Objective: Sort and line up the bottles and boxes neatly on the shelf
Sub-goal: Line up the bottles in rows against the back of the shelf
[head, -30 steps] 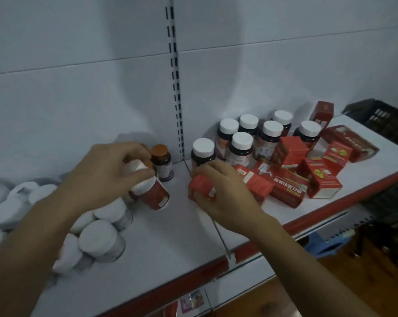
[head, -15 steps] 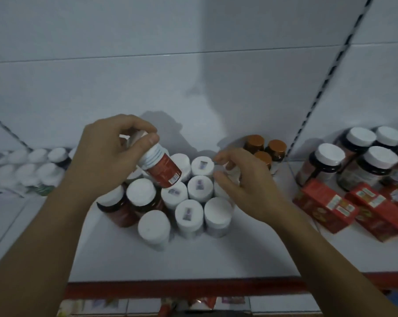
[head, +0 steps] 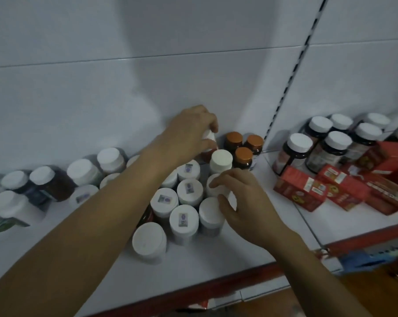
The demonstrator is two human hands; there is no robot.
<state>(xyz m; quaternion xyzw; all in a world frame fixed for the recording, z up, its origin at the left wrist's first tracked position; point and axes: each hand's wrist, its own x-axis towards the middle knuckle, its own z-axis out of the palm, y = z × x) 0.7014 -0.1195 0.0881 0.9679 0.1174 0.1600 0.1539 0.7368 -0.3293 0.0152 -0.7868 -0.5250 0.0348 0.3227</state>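
Observation:
My left hand (head: pixel 191 131) grips a white-capped bottle with a red label (head: pixel 209 143) at the back of the white shelf (head: pixel 216 252), beside three orange-capped brown bottles (head: pixel 243 154). In front of it stands a packed cluster of white-capped bottles (head: pixel 184 216). My right hand (head: pixel 241 202) curls its fingers round the right-hand bottles of that cluster (head: pixel 216 188). Red boxes (head: pixel 319 191) lie in a loose heap at the right.
Larger dark bottles with white caps (head: pixel 326 143) stand behind the red boxes. More white-capped bottles (head: pixel 44 181) lie and stand along the left. A slotted upright (head: pixel 291 72) divides the back wall. The shelf's red front edge (head: pixel 239 277) runs across the bottom.
My left hand has carried the red-labelled bottle back and to the right, down beside the orange-capped bottles. My right hand has settled onto the right side of the cluster.

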